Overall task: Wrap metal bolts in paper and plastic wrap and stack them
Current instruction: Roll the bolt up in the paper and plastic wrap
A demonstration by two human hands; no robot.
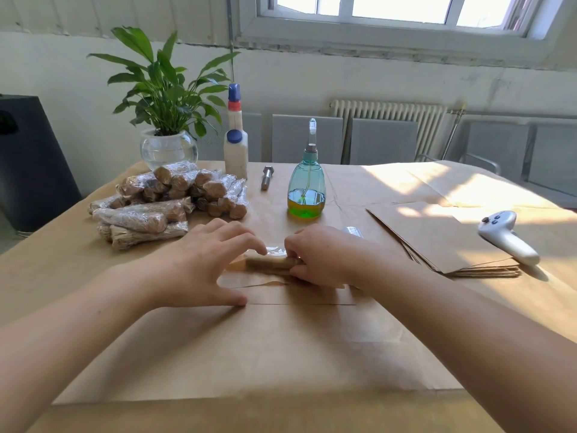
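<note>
A paper-wrapped bolt lies on a sheet of clear plastic wrap at the table's middle. My right hand grips the bolt's right end, fingers curled round it. My left hand rests over the left end, fingertips touching the wrap's far edge and thumb pressing the sheet down. A pile of wrapped bolts sits at the back left. One bare metal bolt lies behind, near the bottles.
A green spray bottle, a white glue bottle and a potted plant stand at the back. A stack of brown paper sheets and a white controller lie right. Brown paper covers the table.
</note>
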